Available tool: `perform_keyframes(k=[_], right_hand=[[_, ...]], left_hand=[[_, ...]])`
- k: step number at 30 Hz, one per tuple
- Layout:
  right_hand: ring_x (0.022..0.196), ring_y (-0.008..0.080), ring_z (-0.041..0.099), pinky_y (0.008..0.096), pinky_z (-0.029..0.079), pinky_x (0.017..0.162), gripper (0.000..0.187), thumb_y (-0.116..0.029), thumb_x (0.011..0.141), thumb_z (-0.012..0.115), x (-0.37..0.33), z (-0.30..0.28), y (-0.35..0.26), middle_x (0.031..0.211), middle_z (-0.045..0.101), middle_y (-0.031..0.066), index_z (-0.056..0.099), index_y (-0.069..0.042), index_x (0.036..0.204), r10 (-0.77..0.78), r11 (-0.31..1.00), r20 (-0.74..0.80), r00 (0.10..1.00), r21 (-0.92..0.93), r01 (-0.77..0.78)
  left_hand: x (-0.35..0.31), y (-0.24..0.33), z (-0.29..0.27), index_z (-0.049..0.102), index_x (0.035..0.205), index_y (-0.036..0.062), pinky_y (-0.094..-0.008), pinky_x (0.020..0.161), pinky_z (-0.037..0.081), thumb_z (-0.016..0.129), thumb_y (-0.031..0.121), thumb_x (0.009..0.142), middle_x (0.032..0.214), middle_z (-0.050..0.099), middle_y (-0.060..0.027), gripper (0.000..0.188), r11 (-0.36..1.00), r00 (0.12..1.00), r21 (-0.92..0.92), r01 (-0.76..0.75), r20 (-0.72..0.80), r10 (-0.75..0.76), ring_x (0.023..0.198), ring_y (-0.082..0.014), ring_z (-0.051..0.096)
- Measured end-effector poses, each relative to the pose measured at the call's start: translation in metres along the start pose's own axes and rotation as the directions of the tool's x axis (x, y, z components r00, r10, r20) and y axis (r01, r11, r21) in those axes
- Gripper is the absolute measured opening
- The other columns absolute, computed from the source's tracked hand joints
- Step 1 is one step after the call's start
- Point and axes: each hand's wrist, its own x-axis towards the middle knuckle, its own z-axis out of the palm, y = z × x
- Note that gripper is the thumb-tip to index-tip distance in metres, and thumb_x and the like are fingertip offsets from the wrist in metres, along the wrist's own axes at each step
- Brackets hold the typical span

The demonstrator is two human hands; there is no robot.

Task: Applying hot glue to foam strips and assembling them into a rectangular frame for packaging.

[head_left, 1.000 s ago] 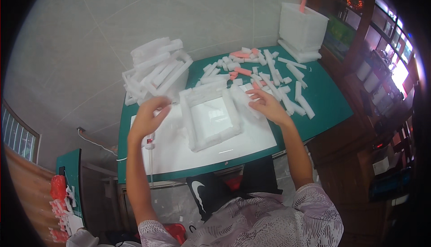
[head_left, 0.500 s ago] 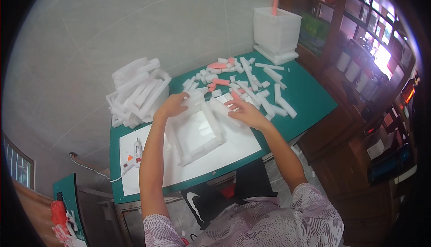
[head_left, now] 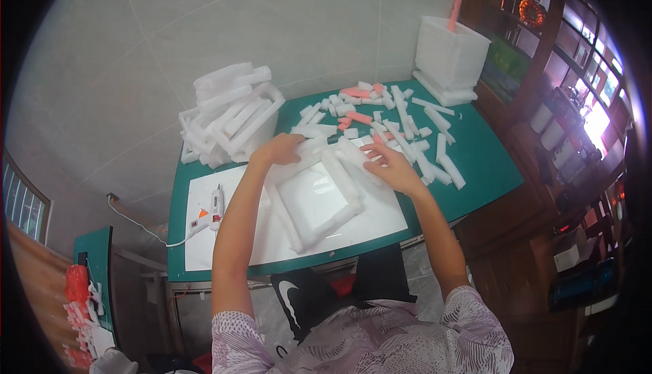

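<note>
Both hands grip the foam frame [head_left: 319, 194] on the desk [head_left: 489, 163]: left hand [head_left: 277, 150] and right hand [head_left: 392, 168] at its far corners.

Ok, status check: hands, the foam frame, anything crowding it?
Left hand and right hand both resting on far side of white foam frame. Frame flat on white sheet. Loose foam strips just beyond; glue gun apart, left.
</note>
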Motion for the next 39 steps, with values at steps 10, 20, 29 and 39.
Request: perform_keyframes(k=[10, 20, 29, 39], right_hand=[[0.092, 0.0255, 0.061, 0.0339, 0.049, 0.082, 0.036, -0.014, 0.083, 0.061, 0.013, 0.017, 0.002, 0.112, 0.064, 0.0136, 0.06, -0.003, 0.117, -0.208, 0.934, 0.079, 0.975, -0.28, 0.223], [0.098, 0.0289, 0.062, 0.0358, 0.049, 0.087, 0.035, -0.011, 0.082, 0.06, 0.014, 0.028, -0.004, 0.115, 0.063, 0.0154, 0.06, -0.003, 0.116, -0.216, 0.908, 0.083, 0.973, -0.349, 0.232], [0.098, 0.0314, 0.061, 0.0364, 0.047, 0.088, 0.034, -0.007, 0.081, 0.061, 0.011, 0.038, -0.006, 0.113, 0.062, 0.0168, 0.061, -0.003, 0.115, -0.27, 0.883, 0.058, 0.961, -0.383, 0.271], [0.095, 0.0362, 0.06, 0.0406, 0.047, 0.084, 0.031, -0.006, 0.082, 0.06, 0.01, 0.047, -0.007, 0.104, 0.062, 0.0175, 0.06, -0.003, 0.113, -0.35, 0.839, 0.029, 0.936, -0.435, 0.327]], left_hand=[[-0.027, 0.026, -0.001, 0.04, 0.139, 0.0074, -0.038, 0.093, 0.046, 0.068, 0.031, 0.078, 0.118, 0.061, -0.022, 0.071, 0.997, 0.991, -0.064, 0.036, 0.132, -0.027, 0.109, -0.0353, 0.059], [-0.033, 0.03, 0.001, 0.041, 0.139, 0.0083, -0.0369, 0.095, 0.045, 0.067, 0.033, 0.08, 0.125, 0.058, -0.021, 0.069, 0.987, 0.996, -0.158, 0.02, 0.085, -0.006, 0.112, -0.0343, 0.057], [-0.034, 0.026, 0.006, 0.041, 0.139, 0.0093, -0.0369, 0.096, 0.044, 0.065, 0.028, 0.081, 0.125, 0.058, -0.0209, 0.066, 0.981, 0.997, -0.196, -0.008, 0.072, 0.023, 0.112, -0.0338, 0.058], [-0.034, 0.024, 0.007, 0.047, 0.135, 0.0085, -0.0372, 0.093, 0.046, 0.065, 0.021, 0.081, 0.119, 0.061, -0.0213, 0.059, 0.965, 0.997, -0.252, -0.065, 0.017, 0.072, 0.107, -0.0336, 0.06]])
